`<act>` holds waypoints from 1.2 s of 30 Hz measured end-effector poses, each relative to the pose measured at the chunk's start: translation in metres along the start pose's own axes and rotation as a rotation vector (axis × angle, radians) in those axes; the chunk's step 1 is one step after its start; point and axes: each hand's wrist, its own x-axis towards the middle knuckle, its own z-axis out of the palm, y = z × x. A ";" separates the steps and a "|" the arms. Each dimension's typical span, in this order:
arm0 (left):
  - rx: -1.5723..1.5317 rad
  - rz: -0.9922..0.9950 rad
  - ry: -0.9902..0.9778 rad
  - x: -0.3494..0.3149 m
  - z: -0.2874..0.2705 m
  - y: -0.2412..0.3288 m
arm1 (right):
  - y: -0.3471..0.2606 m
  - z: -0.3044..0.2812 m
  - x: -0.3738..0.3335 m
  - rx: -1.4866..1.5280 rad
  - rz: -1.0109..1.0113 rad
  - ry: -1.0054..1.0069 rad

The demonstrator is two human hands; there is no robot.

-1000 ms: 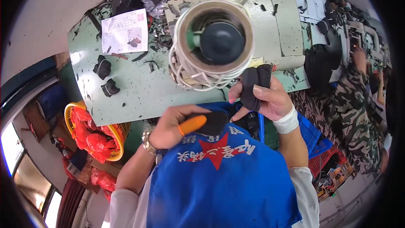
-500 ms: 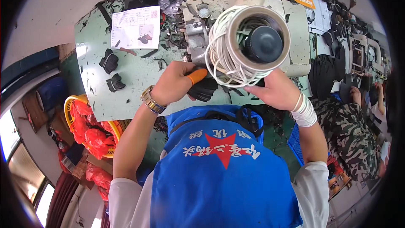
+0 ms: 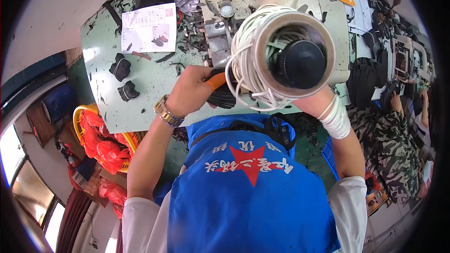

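My left hand (image 3: 190, 91), an orange cover on its thumb, is closed on a bundle of black ribbed pieces (image 3: 222, 98) at the near edge of a cream machine (image 3: 335, 33). My right hand (image 3: 314, 100) reaches in beneath the machine's round lamp-like tube (image 3: 331, 58); its fingers are hidden there, so what they touch does not show. Coils of white cord (image 3: 243, 51) hang round the tube, and a black round knob (image 3: 302, 64) sits inside it. Two small black bundles, one upper (image 3: 120, 67) and one lower (image 3: 128, 91), lie on the green table (image 3: 150, 107) left of my left hand.
A printed sheet (image 3: 149, 28) lies at the table's far left among black scraps. Below the left edge stands a yellow basket (image 3: 77, 122) with red plastic bags. At right are more black pieces (image 3: 361, 84) and another person in camouflage clothing (image 3: 393, 154).
My right hand has gone farther behind the tube, and its fingers no longer show. The tube looks larger and lower as the view shifts. My left hand keeps hold of the black bundle.
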 end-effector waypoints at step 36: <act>0.172 0.010 -0.007 0.017 0.007 -0.013 | -0.023 0.017 0.011 -0.142 -0.137 0.181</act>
